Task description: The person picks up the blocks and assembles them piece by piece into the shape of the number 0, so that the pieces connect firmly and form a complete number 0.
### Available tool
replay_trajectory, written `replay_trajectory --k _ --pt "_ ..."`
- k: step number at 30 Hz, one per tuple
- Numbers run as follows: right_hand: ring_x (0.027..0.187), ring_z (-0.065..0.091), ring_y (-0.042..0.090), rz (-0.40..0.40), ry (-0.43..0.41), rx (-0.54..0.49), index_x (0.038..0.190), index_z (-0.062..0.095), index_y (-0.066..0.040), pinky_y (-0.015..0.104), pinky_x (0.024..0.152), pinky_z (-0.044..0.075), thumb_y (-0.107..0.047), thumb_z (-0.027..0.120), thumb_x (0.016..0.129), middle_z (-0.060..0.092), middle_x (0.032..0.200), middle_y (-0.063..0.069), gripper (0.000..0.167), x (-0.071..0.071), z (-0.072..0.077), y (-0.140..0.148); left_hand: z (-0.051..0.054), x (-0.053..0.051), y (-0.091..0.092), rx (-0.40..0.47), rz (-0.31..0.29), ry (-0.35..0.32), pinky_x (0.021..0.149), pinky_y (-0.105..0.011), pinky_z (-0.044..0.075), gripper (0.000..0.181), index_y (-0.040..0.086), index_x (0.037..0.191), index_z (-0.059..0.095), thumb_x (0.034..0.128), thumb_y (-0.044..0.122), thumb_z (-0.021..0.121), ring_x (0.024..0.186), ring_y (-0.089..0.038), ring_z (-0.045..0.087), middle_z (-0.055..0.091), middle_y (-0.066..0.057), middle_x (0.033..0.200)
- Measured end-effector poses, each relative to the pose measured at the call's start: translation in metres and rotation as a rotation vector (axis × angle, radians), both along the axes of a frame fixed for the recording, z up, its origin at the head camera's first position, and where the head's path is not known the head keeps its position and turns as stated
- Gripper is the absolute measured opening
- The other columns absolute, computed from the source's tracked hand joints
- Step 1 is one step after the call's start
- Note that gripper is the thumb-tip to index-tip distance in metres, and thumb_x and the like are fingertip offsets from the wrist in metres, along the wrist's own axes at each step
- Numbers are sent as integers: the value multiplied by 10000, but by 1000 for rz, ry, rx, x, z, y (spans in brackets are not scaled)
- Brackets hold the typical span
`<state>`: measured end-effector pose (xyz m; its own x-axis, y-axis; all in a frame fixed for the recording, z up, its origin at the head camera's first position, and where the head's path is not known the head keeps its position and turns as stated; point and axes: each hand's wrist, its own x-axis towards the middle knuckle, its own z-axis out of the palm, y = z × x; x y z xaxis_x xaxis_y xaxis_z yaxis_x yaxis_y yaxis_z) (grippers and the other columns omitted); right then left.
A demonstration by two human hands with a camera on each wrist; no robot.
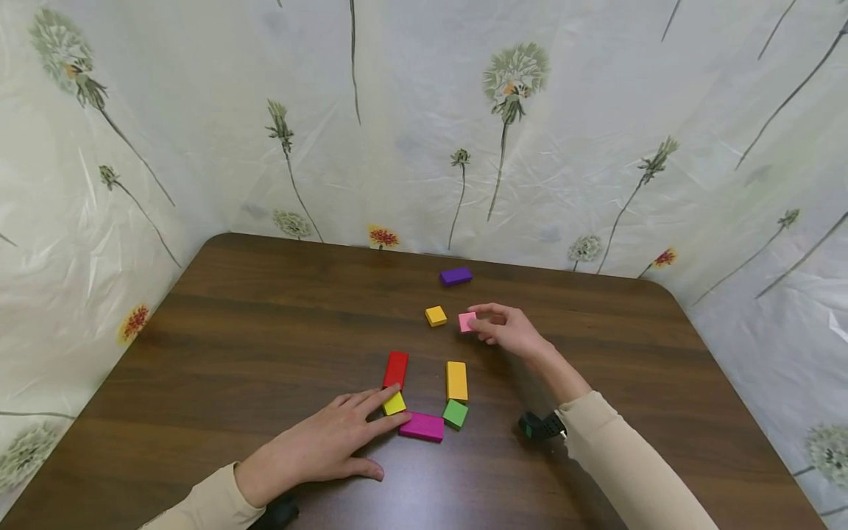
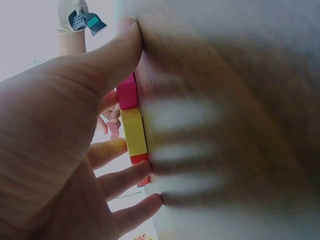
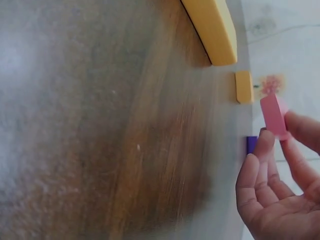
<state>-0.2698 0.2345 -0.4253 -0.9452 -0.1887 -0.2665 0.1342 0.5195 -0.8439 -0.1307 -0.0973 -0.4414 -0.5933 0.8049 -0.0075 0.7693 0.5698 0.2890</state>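
Note:
Between the thumb and fingers of my right hand [image 1: 506, 330] is a pink block [image 1: 467, 322], held off the table in the right wrist view. Just left of it lies a small orange-yellow block [image 1: 435, 316]. My left hand [image 1: 331, 438] has its fingers spread, with fingertips at the small yellow block [image 1: 394, 403] and the magenta block [image 1: 422, 427]. A red block [image 1: 396, 369] adjoins the yellow one at the far side. Right of the magenta block sits a green block [image 1: 456, 414], and a long orange-yellow block [image 1: 456, 381] extends away from it.
A purple block [image 1: 456, 277] lies toward the back of the brown wooden table [image 1: 298, 309]. Behind the table hangs a pale sheet [image 1: 411, 147] printed with dandelions. A dark wrist device [image 1: 539, 425] is strapped at the right sleeve.

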Motion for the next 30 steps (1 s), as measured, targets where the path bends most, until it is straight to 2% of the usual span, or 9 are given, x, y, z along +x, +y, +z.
replay_trajectory --k 9,13,23,30 --pt "901 598 259 61 17 30 1322 600 -136 355 784 491 -365 676 928 654 1048 121 462 4 -5 -5 1 -2 0 -13 7 -43 1020 -516 371 776 291 1532 338 870 573 628 1384 -266 327 203 -93 1597" --pt "871 591 249 78 24 44 1305 613 -143 343 748 474 -369 683 922 657 1003 101 450 7 -7 -7 1 -2 0 -13 6 -38 1020 -515 372 779 290 1531 341 867 572 634 1382 -270 331 218 -99 1591" --pt "862 587 244 124 31 69 1281 632 -149 371 782 449 -347 690 920 671 997 71 416 14 -6 -14 -1 -3 1 -19 6 -58 1020 -534 370 796 310 1535 325 856 600 623 1370 -294 348 236 -100 1584" --pt "807 585 235 163 59 93 1264 639 -142 352 737 482 -302 690 924 689 952 57 379 13 -10 -15 0 -2 0 -15 9 -52 1020 -531 370 791 297 1533 333 860 584 633 1374 -294 342 243 -106 1582"
